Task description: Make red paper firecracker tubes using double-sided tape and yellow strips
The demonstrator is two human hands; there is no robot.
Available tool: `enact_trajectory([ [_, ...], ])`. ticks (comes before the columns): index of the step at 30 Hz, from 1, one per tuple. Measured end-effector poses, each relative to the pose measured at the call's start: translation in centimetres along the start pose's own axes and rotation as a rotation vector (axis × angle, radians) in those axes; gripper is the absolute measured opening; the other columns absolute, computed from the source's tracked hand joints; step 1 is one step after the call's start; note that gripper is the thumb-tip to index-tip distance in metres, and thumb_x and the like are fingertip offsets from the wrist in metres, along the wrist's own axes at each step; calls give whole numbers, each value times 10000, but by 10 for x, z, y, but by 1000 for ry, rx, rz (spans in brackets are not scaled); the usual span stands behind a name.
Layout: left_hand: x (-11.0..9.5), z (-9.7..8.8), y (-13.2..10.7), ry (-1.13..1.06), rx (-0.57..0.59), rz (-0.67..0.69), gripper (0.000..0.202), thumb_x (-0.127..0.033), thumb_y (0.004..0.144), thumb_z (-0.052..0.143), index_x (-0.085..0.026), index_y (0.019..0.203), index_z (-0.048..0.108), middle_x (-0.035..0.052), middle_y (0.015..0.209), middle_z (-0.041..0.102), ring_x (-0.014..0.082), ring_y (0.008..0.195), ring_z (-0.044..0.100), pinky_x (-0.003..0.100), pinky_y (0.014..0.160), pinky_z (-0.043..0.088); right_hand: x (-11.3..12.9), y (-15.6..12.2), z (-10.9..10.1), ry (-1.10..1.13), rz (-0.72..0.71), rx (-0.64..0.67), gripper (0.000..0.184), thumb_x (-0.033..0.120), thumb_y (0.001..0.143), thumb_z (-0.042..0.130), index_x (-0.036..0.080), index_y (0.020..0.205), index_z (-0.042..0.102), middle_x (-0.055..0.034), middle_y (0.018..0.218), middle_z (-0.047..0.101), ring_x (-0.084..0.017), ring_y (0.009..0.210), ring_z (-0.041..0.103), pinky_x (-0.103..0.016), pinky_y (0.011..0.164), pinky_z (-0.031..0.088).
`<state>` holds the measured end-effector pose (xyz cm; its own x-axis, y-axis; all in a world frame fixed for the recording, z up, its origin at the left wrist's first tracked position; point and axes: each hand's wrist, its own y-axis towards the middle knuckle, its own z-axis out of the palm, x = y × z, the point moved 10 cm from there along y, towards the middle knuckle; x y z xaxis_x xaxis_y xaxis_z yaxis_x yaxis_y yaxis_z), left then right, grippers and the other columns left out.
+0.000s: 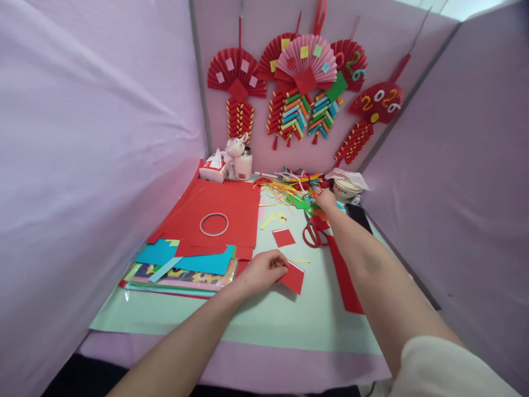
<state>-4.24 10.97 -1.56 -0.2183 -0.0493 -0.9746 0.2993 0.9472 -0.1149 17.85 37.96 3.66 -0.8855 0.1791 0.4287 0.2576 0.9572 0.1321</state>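
Our left hand pinches a red paper square, best kept uncreased; right hand, at the square's one o'clock, grip unclear.

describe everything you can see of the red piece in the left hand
The red piece is plain, flat, seemingly four-sided, apparently paper or card. A narrow whitish strip edges its far side. The left hand pinches its left side, partly hiding it. It is over the pale green sheet; whether they touch is unclear.
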Motion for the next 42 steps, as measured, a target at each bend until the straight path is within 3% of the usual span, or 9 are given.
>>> enact_trajectory([
  [6,7,0,2,-20,-7,-23,128,-247,715,568,-182,818,609,-14,673,586,125,611,532,220,541,384,0,7,8,-34,75,-27,365,208,737,650,47,1065,646,-273,1090,637,-306,1024,619,-331,778,461],
  [11,0,0,1,-48,15,-10,112,-250,744,565,-177,821,600,-29,613,548,108,560,519,208,505,367,2,-4,-22,-6,91,-105,395,295,768,636,30,1061,643,-286,1066,638,-331,991,619,-362,760,468],
  [14,-5,-3,0,-71,1,-12,228,-237,760,567,-185,982,570,-56,575,519,92,502,511,195,481,365,12,-26,-45,27,45,-133,340,323,790,610,72,1014,663,-224,1011,670,-292,944,624,-339,754,458],
  [17,-5,-7,0,-124,-44,-39,374,-203,756,587,-196,1117,493,-66,615,534,79,487,542,192,495,405,34,-81,-61,145,-170,-132,244,255,754,627,135,961,676,-110,917,697,-221,856,623,-297,747,440],
  [20,-2,-7,0,-161,-50,-61,407,-182,761,594,-190,1147,465,-64,632,545,86,502,573,209,524,449,52,-170,-54,380,-449,41,148,255,754,614,175,859,678,-30,733,671,-166,672,583,-284,654,432],
  [23,1,-3,1,-191,-24,-77,434,-162,759,599,-172,1168,454,-61,629,552,101,522,587,236,548,473,45,-251,-43,544,-571,163,122,286,792,593,226,870,665,-21,800,661,-160,679,566,-282,610,429],
  [26,1,-1,3,-170,9,-58,437,-161,749,609,-166,1164,473,-69,596,535,106,522,581,235,540,459,29,-289,-30,538,-596,212,114,271,825,570,242,886,662,-31,826,638,-170,713,553,-300,630,427],
  [34,4,13,0,-165,120,-101,330,-169,694,670,-149,1016,597,-17,687,615,101,593,592,236,595,472,27,-298,-21,432,-716,303,141,225,866,547,263,957,648,-44,903,603,-205,883,540,-338,751,427],
  [42,13,9,0,-121,55,-163,225,-285,750,680,-122,904,660,55,752,689,119,639,622,250,643,484,36,-313,-22,261,-835,332,233,315,834,624,255,1060,628,-58,925,594,-218,895,523,-335,754,421],
])
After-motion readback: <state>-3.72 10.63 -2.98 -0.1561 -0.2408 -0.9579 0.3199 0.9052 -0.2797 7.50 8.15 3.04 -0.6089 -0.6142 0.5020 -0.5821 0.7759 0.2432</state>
